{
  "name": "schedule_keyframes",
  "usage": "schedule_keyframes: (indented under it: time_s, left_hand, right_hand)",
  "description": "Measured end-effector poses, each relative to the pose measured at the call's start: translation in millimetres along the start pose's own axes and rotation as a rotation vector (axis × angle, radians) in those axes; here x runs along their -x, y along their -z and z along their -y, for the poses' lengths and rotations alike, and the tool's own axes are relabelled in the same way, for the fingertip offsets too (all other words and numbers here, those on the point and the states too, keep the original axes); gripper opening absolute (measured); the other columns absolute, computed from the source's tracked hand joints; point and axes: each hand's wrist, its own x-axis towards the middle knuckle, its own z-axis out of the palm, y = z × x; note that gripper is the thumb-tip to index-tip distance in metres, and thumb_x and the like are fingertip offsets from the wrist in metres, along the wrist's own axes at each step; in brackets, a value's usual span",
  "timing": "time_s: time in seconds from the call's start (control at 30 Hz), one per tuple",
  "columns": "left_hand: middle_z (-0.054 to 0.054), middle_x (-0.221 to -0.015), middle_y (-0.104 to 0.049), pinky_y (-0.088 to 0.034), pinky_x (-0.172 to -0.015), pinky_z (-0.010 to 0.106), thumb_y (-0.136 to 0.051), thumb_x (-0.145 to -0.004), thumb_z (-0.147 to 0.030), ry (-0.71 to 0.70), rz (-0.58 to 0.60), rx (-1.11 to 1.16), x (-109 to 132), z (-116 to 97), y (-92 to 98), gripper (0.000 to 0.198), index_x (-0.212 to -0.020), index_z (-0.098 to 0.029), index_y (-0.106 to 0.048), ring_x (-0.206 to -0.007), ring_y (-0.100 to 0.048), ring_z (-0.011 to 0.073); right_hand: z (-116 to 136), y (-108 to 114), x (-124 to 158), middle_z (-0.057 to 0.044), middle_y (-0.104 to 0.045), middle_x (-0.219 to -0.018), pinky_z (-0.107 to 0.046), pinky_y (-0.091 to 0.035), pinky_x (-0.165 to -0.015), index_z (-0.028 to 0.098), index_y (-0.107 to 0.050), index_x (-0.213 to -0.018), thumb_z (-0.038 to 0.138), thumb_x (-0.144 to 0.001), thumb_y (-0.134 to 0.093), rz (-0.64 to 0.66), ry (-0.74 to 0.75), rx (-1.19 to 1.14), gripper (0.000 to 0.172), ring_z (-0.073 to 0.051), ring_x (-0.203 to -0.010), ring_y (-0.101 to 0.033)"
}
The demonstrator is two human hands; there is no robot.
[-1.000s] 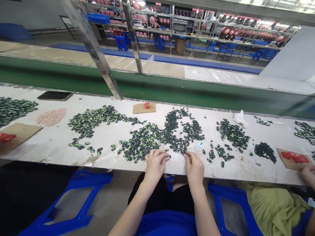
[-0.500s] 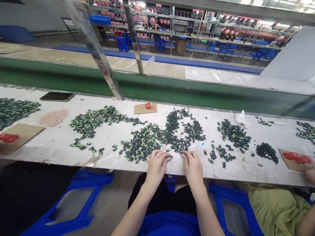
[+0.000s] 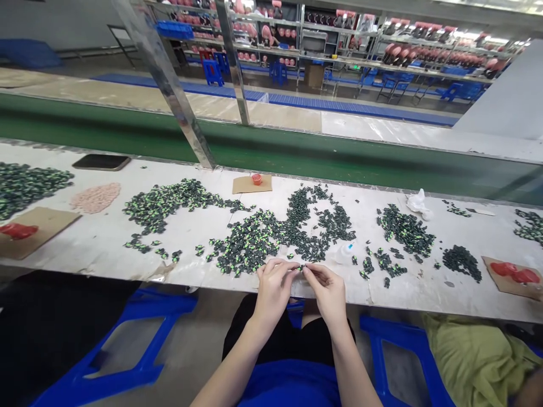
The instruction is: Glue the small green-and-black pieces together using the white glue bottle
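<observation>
My left hand (image 3: 272, 285) and my right hand (image 3: 330, 289) meet just above the front of the white table. Their thumbs and fingertips pinch a small dark green piece (image 3: 301, 268) with a bright green spot. The fingers cover most of it, so I cannot tell whether it is one part or two. Left of the hands lies a heap of dark pieces with bright green marks (image 3: 244, 243). Beyond my fingertips spreads a pile of small plain dark green parts (image 3: 299, 210). A clear bottle with a blue tip (image 3: 344, 253) lies beside my right hand.
Small red tub (image 3: 257, 179) on cardboard at the back. Pink pieces (image 3: 97, 198) and a phone (image 3: 102, 162) lie left. More dark heaps (image 3: 405, 229) and crumpled tissue (image 3: 418, 202) are right. A metal post (image 3: 182, 113) rises behind; a co-worker's green clothing (image 3: 470, 345) shows right.
My right hand has moved left to meet the left hand, and their fingertips are now together on the small dark green piece. The view has shifted slightly.
</observation>
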Motion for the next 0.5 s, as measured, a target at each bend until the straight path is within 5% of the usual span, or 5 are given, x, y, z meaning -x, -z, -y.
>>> schedule_keyframes:
  time_s: [0.3, 0.5]
  left_hand:
    - [0.003, -0.085, -0.070, -0.044, -0.082, 0.036, -0.059, -0.084, -0.019, 0.044, 0.008, 0.190, -1, -4, 5.6, 0.014, -0.085, -0.025, -0.072, -0.086, -0.063, 0.0201]
    - [0.005, -0.083, -0.070, -0.049, -0.079, 0.033, -0.065, -0.078, -0.021, 0.114, 0.018, 0.341, -1, -7, 8.3, 0.012, -0.083, -0.024, -0.076, -0.083, -0.065, 0.0192]
  right_hand:
    - [-2, 1, 1, -0.004, -0.073, -0.070, -0.031, -0.058, -0.067, 0.019, -0.072, -0.071, 0.033, -0.065, -0.077, 0.002, 0.071, -0.077, 0.016, -0.019, -0.067, -0.069]
    - [-10, 1, 1, -0.002, -0.068, -0.069, -0.027, -0.055, -0.062, 0.020, -0.072, -0.078, 0.024, -0.069, -0.073, 0.019, 0.255, -0.102, 0.010, -0.015, -0.065, -0.065]
